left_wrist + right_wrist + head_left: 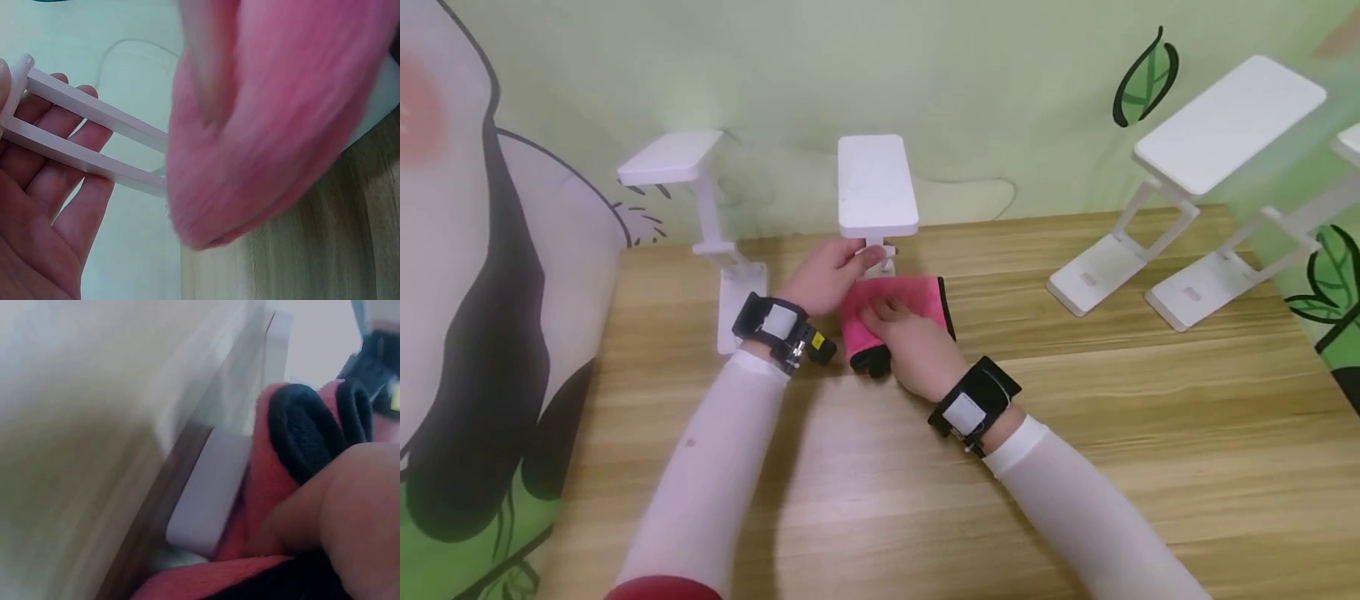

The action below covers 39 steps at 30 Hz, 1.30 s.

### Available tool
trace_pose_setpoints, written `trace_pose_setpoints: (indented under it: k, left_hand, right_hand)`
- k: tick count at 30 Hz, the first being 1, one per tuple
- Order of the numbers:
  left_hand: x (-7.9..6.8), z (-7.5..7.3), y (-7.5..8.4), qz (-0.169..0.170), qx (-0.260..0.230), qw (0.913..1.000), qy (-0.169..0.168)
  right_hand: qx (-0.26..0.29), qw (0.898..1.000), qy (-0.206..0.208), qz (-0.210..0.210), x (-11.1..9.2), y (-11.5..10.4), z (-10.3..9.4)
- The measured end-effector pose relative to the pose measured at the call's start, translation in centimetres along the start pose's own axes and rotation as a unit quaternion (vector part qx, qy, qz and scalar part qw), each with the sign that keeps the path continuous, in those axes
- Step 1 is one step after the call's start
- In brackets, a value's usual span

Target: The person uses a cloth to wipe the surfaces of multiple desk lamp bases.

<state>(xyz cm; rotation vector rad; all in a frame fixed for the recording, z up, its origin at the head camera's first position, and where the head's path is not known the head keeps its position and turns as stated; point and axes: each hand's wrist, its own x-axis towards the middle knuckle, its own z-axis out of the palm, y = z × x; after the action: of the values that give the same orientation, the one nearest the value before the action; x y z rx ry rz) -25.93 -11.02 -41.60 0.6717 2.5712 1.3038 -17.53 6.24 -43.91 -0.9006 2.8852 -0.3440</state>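
A white folding desk lamp (877,187) stands upright at the middle of the table, near the wall. My left hand (823,279) holds its support below the lamp head; in the left wrist view the fingers lie behind the two-bar arm (125,174) and the thumb is at the hinge. A pink cloth (921,293) with black edging lies folded over the lamp's base. My right hand (921,350) grips this cloth against the base, its fingers on top. In the right wrist view the white base end (209,487) sticks out beside the cloth.
Another white lamp (673,158) stands to the left, close to my left wrist. Two more lamps stand at the right, one with its head (1232,125) raised, the other partly cut off by the frame. The wooden table (1075,433) meets a painted wall (985,75) behind.
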Motion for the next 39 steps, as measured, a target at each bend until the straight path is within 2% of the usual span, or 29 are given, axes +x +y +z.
trace_pose_setpoints:
  k: [5, 8, 11, 16, 19, 21, 25, 29, 32, 35, 39]
  left_hand:
    - [0.0, 0.1, -0.1, 0.018, 0.011, 0.9998, 0.0]
    - [0.1, 0.1, 0.0, 0.028, 0.008, 0.9996, 0.003]
    - [0.0, 0.0, 0.1, 0.025, 0.009, 0.9996, 0.005]
    - [-0.2, 0.0, 0.3, 0.003, 0.004, 1.0, 0.003]
    - [-0.4, 0.2, 0.1, -0.009, -0.006, 0.9999, 0.001]
    - [-0.3, 0.1, 0.0, -0.012, -0.007, 0.9999, 0.001]
    - [0.0, 0.1, -0.1, -0.013, 0.007, 0.9999, 0.0]
    - [0.2, 0.0, 0.0, -0.001, 0.014, 0.9999, -0.004]
    - [0.1, 0.0, -0.1, 0.005, 0.018, 0.9998, -0.002]
    - [0.1, 0.0, -0.1, 0.01, 0.025, 0.9996, 0.001]
    - [0.1, 0.0, -0.2, 0.021, 0.023, 0.9995, 0.001]
  right_hand:
    - [-0.008, 0.999, -0.037, -0.009, -2.6, -1.3, -0.4]
    - [-0.006, 0.999, -0.042, -0.012, -3.0, -1.5, -0.4]
    - [-0.006, 0.999, -0.027, -0.016, -2.1, -1.3, -0.3]
    - [-0.01, 1.0, 0.015, -0.014, 1.2, 0.0, 0.0]
    - [-0.007, 1.0, 0.02, -0.002, 2.5, 0.5, 0.4]
    - [-0.004, 1.0, 0.018, 0.002, 2.7, 0.7, 0.5]
    - [-0.009, 1.0, 0.019, 0.003, 0.8, 0.0, 0.5]
    - [-0.012, 1.0, 0.01, -0.001, -1.8, -0.8, 0.5]
    - [-0.013, 1.0, -0.002, -0.004, -3.0, -1.1, 0.8]
    - [-0.012, 1.0, -0.009, -0.003, -3.4, -1.3, 0.9]
    - [-0.004, 1.0, -0.001, -0.002, -2.3, -1.0, 0.8]
